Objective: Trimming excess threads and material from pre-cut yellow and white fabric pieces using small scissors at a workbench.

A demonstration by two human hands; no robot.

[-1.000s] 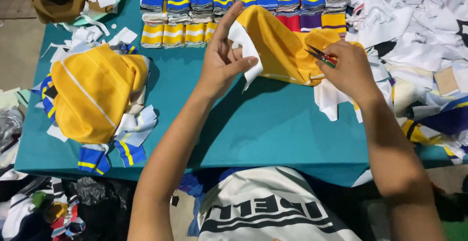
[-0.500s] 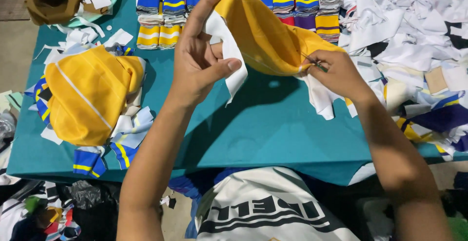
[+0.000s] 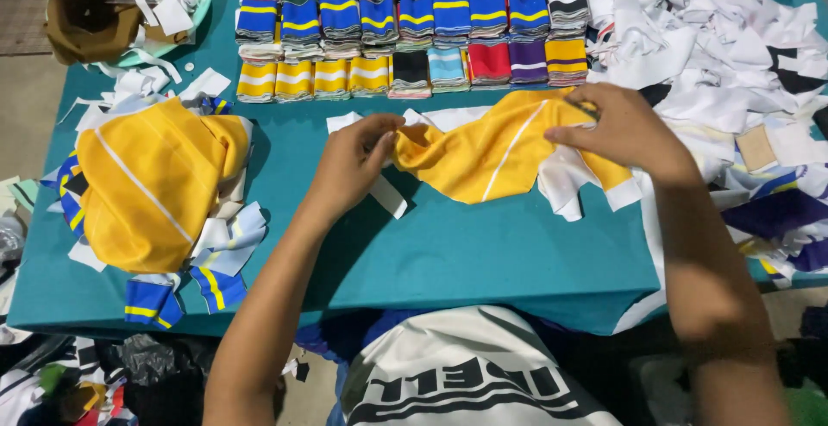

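Head view: yellow fabric piece [image 3: 496, 154] between both hands, fingers [image 3: 379, 133] clamped on its ends.

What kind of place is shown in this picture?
Probably a garment sewing workshop. Rows of folded striped knit collar bands line the teal table, white fabric offcuts pile up at the right, and both hands spread a yellow cut fabric piece.

Bright, even overhead light, sharp at centre

Colours read vividly on the teal worktop [image 3: 483, 253]; soft shadows fall under the left hand [image 3: 349, 167] and forearms. No glare, though edges bend slightly and the lower corners go dim.
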